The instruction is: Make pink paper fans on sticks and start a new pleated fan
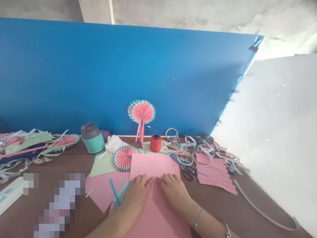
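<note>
While both hands lie flat on the pink sheet (154,165), we judge the pleating of this piece to be at its very beginning. The left hand (138,194) and the right hand (173,191) are spread open, side by side with fingertips almost meeting, pressing the paper down on the table (250,205) rather than clasping it. The sheet lies in the near middle of the table, and its far part looks smooth, with no run of pleats that we can make out.

Other pieces look further along. A pleated pink strip (216,176) lies to the right, a finished rosette (123,158) sits just beyond the sheet's far left corner, and a rosette on sticks (141,112) leans against the blue board (74,72). A red thread spool (156,142) and scissors (188,172) are close by.

We can read no brand, label or writing anywhere; the teal bottle (92,138) shows none either.
</note>
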{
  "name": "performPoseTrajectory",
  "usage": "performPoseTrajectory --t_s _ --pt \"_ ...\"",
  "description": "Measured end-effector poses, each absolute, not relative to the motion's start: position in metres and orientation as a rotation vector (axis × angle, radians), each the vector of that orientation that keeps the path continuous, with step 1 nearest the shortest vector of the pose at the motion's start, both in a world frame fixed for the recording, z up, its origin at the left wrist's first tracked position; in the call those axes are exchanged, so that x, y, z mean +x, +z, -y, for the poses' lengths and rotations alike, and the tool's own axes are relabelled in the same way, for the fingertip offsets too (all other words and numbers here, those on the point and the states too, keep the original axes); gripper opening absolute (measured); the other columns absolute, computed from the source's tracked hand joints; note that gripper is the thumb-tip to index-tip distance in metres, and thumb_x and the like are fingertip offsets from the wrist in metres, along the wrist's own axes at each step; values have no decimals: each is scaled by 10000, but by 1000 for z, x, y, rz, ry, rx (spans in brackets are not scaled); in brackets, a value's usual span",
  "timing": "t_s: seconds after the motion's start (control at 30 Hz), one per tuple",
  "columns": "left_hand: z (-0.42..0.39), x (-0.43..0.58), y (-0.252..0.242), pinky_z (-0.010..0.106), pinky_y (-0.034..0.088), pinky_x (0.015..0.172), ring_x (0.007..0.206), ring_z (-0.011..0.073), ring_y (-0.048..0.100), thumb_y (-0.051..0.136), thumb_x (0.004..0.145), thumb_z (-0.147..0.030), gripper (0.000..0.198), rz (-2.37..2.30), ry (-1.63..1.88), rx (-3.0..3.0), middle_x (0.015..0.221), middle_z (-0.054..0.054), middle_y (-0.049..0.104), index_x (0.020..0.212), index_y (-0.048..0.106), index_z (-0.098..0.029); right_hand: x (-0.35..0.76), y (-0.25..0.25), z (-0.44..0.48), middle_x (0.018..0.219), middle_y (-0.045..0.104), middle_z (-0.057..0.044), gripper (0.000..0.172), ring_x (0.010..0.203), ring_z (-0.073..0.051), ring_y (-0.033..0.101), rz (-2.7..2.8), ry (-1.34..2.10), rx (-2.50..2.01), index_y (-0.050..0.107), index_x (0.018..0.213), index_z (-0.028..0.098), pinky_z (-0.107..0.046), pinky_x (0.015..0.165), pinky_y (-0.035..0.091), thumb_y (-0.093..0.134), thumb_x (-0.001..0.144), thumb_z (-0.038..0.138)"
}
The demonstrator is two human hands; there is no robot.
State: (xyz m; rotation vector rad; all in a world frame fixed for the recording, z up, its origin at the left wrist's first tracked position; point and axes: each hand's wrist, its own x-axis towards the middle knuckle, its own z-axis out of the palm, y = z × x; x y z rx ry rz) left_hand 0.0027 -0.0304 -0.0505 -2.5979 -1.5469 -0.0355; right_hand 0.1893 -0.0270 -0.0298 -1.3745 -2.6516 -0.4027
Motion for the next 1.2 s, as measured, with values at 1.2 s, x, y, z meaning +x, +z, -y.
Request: performPoseTrajectory --t_s 1.2 --pt "17 -22 -12 334 422 816 915 197 517 393 886 -131 242 1701 -455 -2766 924 50 583 874 630 -178 221 -23 9 798 621 -69 196 738 -181 536 2649 -214 -1518 635 763 150 -317 702 294 488 792 25"
